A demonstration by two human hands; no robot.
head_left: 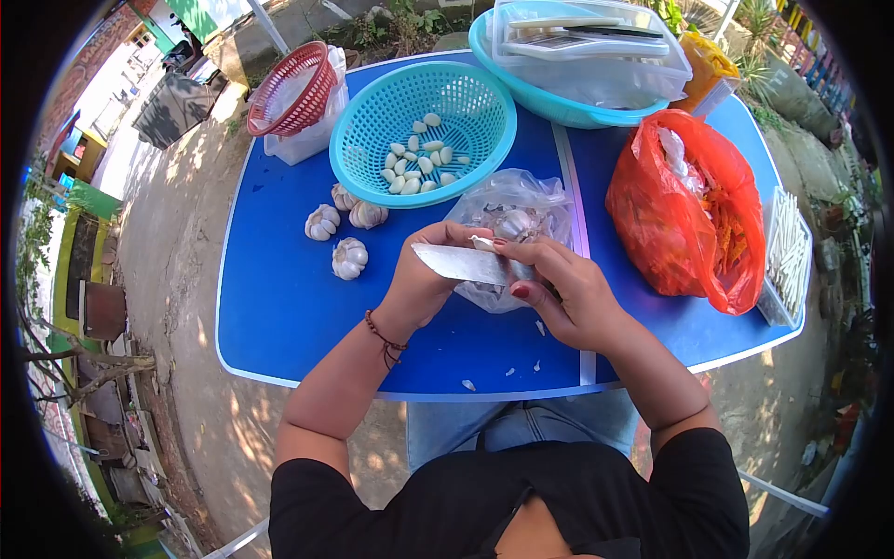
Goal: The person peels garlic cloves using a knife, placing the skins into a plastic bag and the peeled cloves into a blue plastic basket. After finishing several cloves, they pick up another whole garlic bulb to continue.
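Observation:
My left hand (424,279) is closed, pinching a garlic clove (482,243) above the table. My right hand (577,293) is closed on a knife, its broad blade (461,264) pointing left across my left hand. The right index fingertip touches the clove. Below the hands lies a clear plastic bag (554,210) with a garlic bulb (514,224) and skins in it. Beyond my left hand, whole garlic bulbs (349,258) sit on the blue table (289,317). Behind them, a turquoise plastic basket (480,107) contains several peeled cloves (426,165).
A red plastic bag (652,233) stands to the right, beside a container of white sticks (790,247). At the back are a turquoise basin (577,116) with clear plastic boxes (596,61) and a small red basket (312,102). Skin scraps (468,384) lie near the front edge.

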